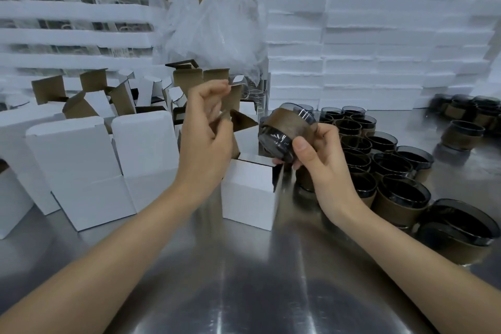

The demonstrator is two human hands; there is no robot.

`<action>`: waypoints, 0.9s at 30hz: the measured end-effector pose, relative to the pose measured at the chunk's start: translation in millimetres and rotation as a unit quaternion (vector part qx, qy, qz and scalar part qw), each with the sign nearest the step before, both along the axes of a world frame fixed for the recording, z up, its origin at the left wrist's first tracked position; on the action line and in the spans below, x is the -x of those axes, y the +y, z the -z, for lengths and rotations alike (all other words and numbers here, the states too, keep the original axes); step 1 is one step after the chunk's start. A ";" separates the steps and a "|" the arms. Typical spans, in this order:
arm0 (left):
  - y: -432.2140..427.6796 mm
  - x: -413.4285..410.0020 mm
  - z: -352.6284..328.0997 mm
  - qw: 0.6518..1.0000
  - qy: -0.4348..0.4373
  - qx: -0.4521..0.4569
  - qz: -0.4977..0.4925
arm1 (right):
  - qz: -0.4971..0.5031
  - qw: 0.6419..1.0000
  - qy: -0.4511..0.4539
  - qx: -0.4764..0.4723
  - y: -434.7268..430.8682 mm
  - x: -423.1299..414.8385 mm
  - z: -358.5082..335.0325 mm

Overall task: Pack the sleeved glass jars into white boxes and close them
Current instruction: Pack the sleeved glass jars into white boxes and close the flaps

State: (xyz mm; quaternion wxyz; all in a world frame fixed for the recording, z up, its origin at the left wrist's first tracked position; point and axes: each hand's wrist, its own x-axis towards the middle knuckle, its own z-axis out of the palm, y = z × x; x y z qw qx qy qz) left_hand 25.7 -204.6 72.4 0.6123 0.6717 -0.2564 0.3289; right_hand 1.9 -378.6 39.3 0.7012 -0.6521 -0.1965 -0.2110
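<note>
A small white box (248, 195) stands open on the steel table in front of me, its brown inside showing. My left hand (207, 141) holds the box's raised top flap (233, 97) back, fingers curled round its edge. My right hand (317, 152) grips a dark glass jar in a brown cardboard sleeve (287, 130), tilted on its side just above and to the right of the box's opening. Several more sleeved jars (390, 168) stand packed together on the table to the right.
Closed white boxes (81, 168) lie at the left, with several open empty boxes (119, 97) behind them. White foam stacks (379, 49) rise at the back right, foam trays (73, 22) at the back left, crumpled plastic bags (217, 24) between. More jars (466, 116) sit far right.
</note>
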 end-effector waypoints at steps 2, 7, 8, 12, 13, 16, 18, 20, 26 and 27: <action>-1.0 -4.2 6.3 0.997 0.056 0.039 -0.032 | -0.015 1.000 -0.009 -0.003 -1.2 0.7 -1.5; -1.4 -12.6 17.2 0.978 0.190 0.018 -0.082 | -0.005 0.997 -0.046 0.059 -1.8 7.1 -3.0; -1.7 -12.9 17.6 0.972 0.227 0.022 -0.064 | -0.008 0.996 -0.058 0.069 -0.3 8.8 -2.8; -4.6 -13.7 18.6 0.958 0.286 0.028 -0.022 | -0.042 0.987 -0.118 0.101 4.6 12.7 0.0; -4.1 -14.7 18.7 0.959 0.280 0.020 -0.032 | -0.044 0.985 -0.125 0.115 4.9 12.9 0.6; -1.4 -15.3 16.0 0.948 0.319 0.008 -0.015 | 0.014 0.974 -0.145 0.174 3.7 13.2 1.0; 0.6 -17.3 16.1 0.938 0.347 0.017 0.010 | 0.076 0.965 -0.144 0.206 1.9 12.7 1.6; 1.5 -16.9 14.8 0.934 0.355 0.034 0.032 | 0.116 0.961 -0.128 0.217 -1.0 11.7 0.6; 2.6 -17.4 11.0 0.935 0.349 0.031 0.054 | 0.146 0.945 -0.064 0.284 -6.3 8.1 -1.8; 1.3 -16.5 11.4 0.931 0.358 0.023 0.061 | 0.141 0.943 -0.054 0.296 -5.1 7.5 -1.1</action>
